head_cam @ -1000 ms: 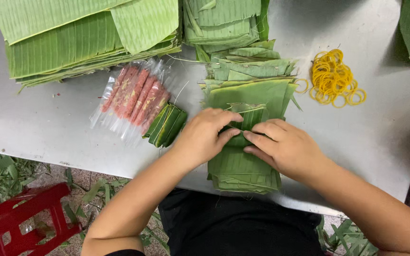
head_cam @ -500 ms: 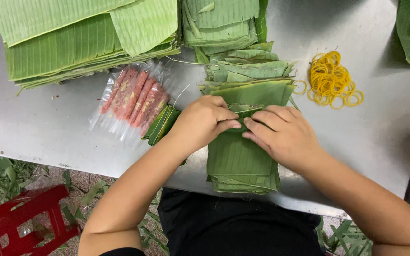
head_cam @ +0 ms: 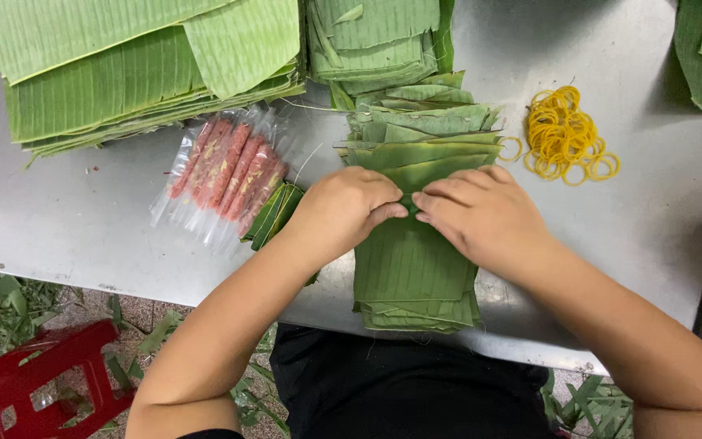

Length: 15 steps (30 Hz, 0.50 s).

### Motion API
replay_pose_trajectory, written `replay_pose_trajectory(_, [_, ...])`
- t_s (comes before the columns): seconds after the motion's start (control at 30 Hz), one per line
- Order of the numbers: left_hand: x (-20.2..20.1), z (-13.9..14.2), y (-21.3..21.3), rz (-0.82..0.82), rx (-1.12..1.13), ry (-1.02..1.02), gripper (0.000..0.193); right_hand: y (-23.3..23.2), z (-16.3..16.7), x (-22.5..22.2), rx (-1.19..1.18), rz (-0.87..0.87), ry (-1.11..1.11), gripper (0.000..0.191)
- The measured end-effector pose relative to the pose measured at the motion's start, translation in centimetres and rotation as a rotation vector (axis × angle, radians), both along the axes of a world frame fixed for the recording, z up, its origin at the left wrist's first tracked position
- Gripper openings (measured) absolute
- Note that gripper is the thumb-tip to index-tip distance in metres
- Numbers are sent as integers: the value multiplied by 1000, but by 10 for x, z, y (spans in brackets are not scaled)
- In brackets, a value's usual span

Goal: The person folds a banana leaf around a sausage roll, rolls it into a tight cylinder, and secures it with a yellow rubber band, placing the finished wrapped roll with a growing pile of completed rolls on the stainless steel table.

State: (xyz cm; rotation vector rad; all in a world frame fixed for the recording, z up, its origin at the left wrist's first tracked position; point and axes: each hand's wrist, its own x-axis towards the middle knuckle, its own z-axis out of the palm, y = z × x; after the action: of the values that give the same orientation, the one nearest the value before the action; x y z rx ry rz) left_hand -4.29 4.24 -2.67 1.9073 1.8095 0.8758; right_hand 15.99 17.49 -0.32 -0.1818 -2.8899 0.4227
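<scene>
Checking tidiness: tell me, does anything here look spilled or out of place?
Leaf scraps litter the floor by the red stool. One rubber band lies apart from its pile.

Food-wrapping workshop, steel table (head_cam: 83, 236), banana-leaf stacks (head_cam: 123, 73)

Both hands (head_cam: 416, 213) on leaf stack (head_cam: 412, 268)

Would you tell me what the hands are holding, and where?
Both hands, left and right, press on the stack of leaf strips near its middle; whether they pinch anything is hidden.
</scene>
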Motion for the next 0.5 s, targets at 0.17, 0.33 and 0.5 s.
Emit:
replay_pose_trajectory(0.17, [10, -7, -7, 86, 101, 207, 43, -17, 4, -4, 269, -113, -70, 43])
replay_pose_trajectory(0.33, [18, -6, 1, 105, -3, 265, 63, -18, -5, -16, 291, -176, -85, 50])
replay_pose_trajectory(0.5, [24, 8, -5, 130, -2, 40, 65, -7, -13, -5, 137, -145, -30, 46])
